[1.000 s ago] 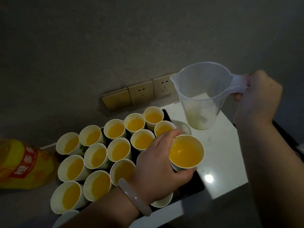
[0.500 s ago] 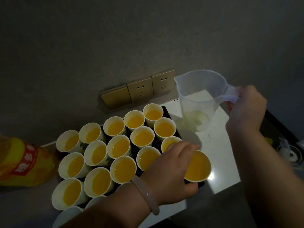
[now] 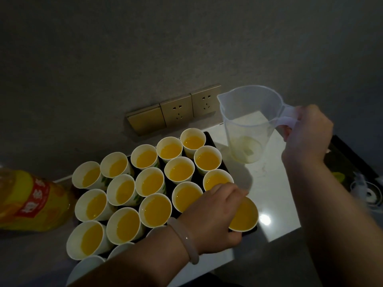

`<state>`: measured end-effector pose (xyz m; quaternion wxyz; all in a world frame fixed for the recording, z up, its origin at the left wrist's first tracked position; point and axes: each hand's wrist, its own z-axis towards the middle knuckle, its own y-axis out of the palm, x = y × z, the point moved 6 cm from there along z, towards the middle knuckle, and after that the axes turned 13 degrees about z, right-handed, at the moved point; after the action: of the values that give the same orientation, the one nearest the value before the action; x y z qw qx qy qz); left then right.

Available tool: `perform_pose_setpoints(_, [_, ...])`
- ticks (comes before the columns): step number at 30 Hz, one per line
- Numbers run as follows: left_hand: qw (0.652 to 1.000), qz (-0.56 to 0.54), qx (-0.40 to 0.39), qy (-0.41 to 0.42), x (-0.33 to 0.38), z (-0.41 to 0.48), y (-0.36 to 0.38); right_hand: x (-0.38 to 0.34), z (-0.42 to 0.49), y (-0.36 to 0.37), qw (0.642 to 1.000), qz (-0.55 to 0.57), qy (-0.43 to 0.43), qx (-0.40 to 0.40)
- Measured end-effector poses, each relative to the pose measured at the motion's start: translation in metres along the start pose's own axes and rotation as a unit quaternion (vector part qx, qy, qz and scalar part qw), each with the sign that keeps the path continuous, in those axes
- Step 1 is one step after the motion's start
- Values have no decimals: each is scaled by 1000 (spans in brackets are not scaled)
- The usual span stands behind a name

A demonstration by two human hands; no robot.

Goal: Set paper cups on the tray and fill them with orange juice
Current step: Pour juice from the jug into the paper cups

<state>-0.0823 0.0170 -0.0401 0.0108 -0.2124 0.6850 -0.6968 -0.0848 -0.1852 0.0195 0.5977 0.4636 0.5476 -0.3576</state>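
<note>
**Cups crowd the tray, one held at its near right corner**

Sockets (image 3: 178,110) in a brass-coloured row sit on the grey wall (image 3: 145,48) behind the white counter (image 3: 271,183). At the far left a yellow bottle (image 3: 31,201) with a red label stands near the leftmost cups, blurred by the frame edge. Off the counter's right side lies a dark panel (image 3: 360,179) with small items on it, too blurred to name.

The black tray (image 3: 210,139) is almost hidden. Cups (image 3: 155,210) stand on it rim to rim in slanting rows, each upright and holding juice (image 3: 182,172). The left forearm (image 3: 134,264) reaches across the nearest cups and covers part of them. A pale bracelet (image 3: 186,243) rings that wrist.

The left hand (image 3: 213,214) comes from the left onto the held cup (image 3: 243,216) at the tray's near right corner. Its fingers and thumb are curled round the cup's side, and the knuckles cover the left of the rim. That cup is upright, full of juice, and just beside its neighbours. Its base is hidden, so I cannot tell whether it rests on the tray.

The right hand (image 3: 306,133) is wrapped round the handle of a clear jug (image 3: 248,125). The jug is upright over the counter, just beyond the tray's far right corner. Only a pale film of juice shows at its bottom. Whether it touches the counter cannot be told.
</note>
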Motion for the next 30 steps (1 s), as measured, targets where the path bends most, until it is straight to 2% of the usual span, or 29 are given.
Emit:
perform_pose_setpoints(5, [997,76,25,17,-5,3,7,-6,-2,0,1000,19,0,-2])
perform_pose_setpoints(12, [989,138,14,48,-6,10,15,-2,-1,3,999,44,6,-18])
perform_pose_setpoints(14, [989,141,3,50,-8,12,16,1,0,4,998,60,11,-18])
perform_pose_setpoints(21, [987,147,-10,61,-13,13,15,3,2,7,999,12,-19,-39])
perform_pose_setpoints(30, [992,117,-23,40,-15,7,13,4,-2,20,997,64,-8,-39])
